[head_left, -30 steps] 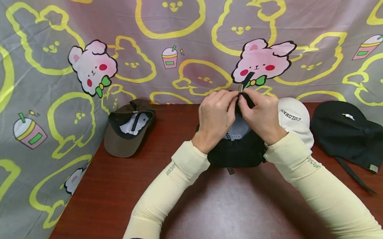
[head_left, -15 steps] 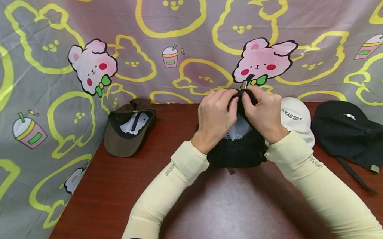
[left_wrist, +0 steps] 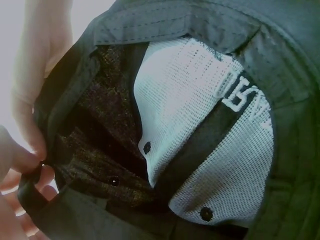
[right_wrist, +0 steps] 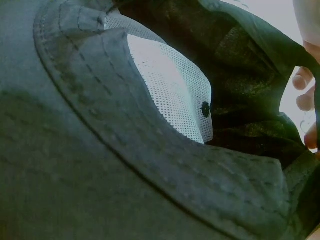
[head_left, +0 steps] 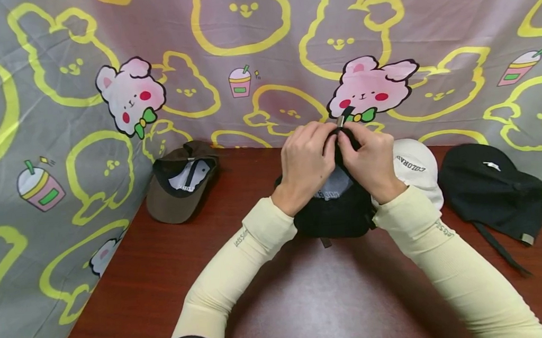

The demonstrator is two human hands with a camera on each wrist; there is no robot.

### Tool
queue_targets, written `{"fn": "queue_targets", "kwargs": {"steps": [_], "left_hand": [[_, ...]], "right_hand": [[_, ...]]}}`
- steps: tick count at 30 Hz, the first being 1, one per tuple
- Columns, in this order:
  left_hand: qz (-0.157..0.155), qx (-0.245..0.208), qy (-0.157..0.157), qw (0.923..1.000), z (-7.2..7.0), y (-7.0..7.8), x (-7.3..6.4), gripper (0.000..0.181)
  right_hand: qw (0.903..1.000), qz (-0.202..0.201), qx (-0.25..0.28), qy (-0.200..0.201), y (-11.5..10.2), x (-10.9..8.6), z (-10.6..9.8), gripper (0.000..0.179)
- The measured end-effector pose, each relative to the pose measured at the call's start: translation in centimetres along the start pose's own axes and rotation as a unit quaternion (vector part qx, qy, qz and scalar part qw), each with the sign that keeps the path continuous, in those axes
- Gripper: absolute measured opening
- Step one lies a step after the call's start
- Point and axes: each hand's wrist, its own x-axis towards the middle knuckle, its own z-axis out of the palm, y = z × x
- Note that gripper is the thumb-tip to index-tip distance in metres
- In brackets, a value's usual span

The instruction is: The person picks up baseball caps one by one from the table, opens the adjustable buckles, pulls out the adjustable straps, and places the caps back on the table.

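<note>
A black baseball cap [head_left: 334,222] is held up over the middle of the table, its inside turned toward the head camera. My left hand [head_left: 301,164] and right hand [head_left: 370,158] meet at its back strap, each pinching it between thumb and fingers. A small metal buckle [head_left: 341,121] shows between the fingertips, with the black strap end [head_left: 349,112] poking out above it. White mesh lining [left_wrist: 170,85] and dark crown cloth fill the left wrist view; the cap's stitched inner band [right_wrist: 150,135] crosses the right wrist view. The fingertips hide exactly how strap and buckle sit together.
On the left of the reddish-brown table [head_left: 133,296] lies a brown cap [head_left: 173,198], inside showing. To the right are a white cap [head_left: 416,165] with lettering and a black cap [head_left: 488,194] with a long strap. A patterned cloth [head_left: 261,42] hangs behind.
Both hands keep their pinch at the cap's back strap, with small finger movements. Compared with a second ago, less of the strap's free end sticks out above the buckle.
</note>
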Motion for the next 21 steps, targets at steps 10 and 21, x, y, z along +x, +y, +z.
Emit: {"fn": "queue_targets", "kwargs": {"steps": [10,21], "left_hand": [[0.006,0.007,0.011,0.9999,-0.12,-0.06,0.18,0.021],[0.018,0.005,0.008,0.9998,-0.2,-0.25,0.12,0.021]], "right_hand": [[0.9999,-0.008,0.004,0.007,-0.04,0.15,-0.11,0.017],[1.0,0.003,-0.008,0.002,0.05,0.39,-0.14,0.017]]}}
